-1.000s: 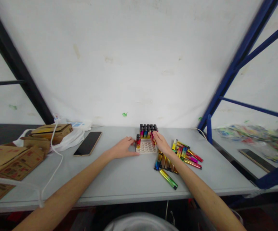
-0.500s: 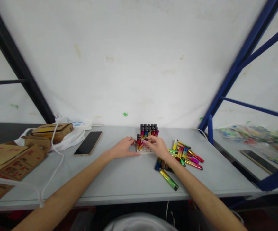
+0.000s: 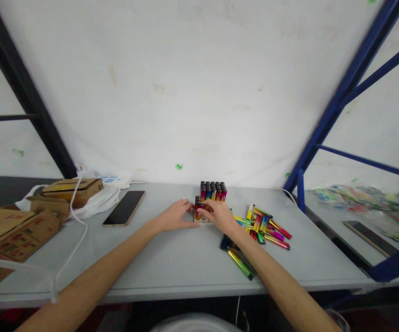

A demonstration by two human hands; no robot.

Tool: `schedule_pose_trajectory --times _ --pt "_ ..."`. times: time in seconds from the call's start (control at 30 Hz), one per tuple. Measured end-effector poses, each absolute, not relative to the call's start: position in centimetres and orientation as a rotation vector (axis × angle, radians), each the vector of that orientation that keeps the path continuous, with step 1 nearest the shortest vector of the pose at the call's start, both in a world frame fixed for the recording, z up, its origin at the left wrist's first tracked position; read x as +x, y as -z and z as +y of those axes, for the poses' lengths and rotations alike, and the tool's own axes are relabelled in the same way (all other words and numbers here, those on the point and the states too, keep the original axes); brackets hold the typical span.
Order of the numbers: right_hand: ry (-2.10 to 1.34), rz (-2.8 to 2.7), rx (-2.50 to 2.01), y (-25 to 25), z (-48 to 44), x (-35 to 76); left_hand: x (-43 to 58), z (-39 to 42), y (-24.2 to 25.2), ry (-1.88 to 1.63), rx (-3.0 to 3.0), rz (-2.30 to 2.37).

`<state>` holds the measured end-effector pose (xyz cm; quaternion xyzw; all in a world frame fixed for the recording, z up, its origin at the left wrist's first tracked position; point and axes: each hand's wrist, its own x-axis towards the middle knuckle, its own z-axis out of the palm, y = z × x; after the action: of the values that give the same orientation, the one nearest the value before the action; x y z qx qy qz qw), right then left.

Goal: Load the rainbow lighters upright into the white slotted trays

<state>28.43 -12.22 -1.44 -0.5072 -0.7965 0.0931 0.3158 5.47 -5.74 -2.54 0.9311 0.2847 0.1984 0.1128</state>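
Observation:
A white tray with round holes (image 3: 204,221) is on the table, mostly covered by my hands. Several upright, shiny multicoloured tubes with black caps (image 3: 213,190) fill its back rows. More stand at its front left corner. My left hand (image 3: 175,215) is beside that corner, thumb and fingers spread around it, the tips at the tray's edge. My right hand (image 3: 220,216) pinches a red-and-gold tube with a black cap (image 3: 201,207), which looks upright over the front rows. Its lower end is hidden. Several loose tubes (image 3: 263,223) lie right of the tray, some behind my right forearm.
A single green-gold tube (image 3: 240,263) lies near the table's front edge. On the left are a phone (image 3: 125,208), cardboard boxes (image 3: 15,230) and a white cable (image 3: 81,216). A blue metal frame (image 3: 324,120) borders the right side; beyond it lies another phone (image 3: 370,237).
The tube in my right hand has gone from tilted to nearly upright and moved a little left toward the front left corner. My left hand has stayed beside the tray.

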Motion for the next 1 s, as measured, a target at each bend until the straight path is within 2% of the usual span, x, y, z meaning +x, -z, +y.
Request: schedule_pose_trajectory --times 0.27,0.53,0.8,1.0 --pt "-0.038 -2.231 -1.381 1.0 -12.7 27.7 5.5 -5.8 2.5 -0.591 2.751 0.835" --pt "-0.030 -2.268 -1.346 0.3 -13.0 30.9 5.4 -5.4 2.7 -0.584 2.727 0.843" --pt "0.141 -1.766 -2.075 -0.7 -12.4 41.2 5.5 -5.2 2.9 -0.577 2.729 0.818" --pt "0.002 -1.604 -2.417 0.7 -12.4 44.3 5.5 -5.2 2.7 -0.569 2.739 0.815"
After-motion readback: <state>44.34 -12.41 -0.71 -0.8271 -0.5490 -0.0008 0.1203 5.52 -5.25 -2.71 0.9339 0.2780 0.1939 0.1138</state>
